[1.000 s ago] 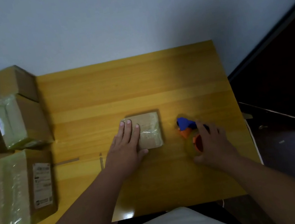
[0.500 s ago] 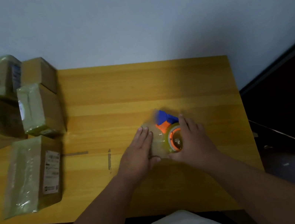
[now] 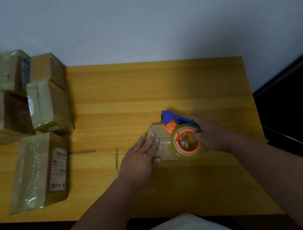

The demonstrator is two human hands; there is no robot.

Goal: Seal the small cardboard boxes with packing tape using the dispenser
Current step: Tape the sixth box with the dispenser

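Small cardboard box (image 3: 161,143) near desk (image 3: 143,96) centre. Left hand (image 3: 142,158) flat, fingers straight, pressing box's left part. Right hand (image 3: 212,136) curled around blue-orange tape dispenser (image 3: 182,135) resting on box's right side. Taped boxes (image 3: 26,115) stacked at desk's left.

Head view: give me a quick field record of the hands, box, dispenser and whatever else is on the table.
left hand: flat on the small box, fingers straight
right hand: grips the dispenser
small box: on the table, partly covered by both hands and the dispenser
dispenser: blue and orange, clear tape roll, over the box's right part
table: yellow wood
taped boxes: clustered at the table's left end
labelled box: lying nearest, left of the left hand
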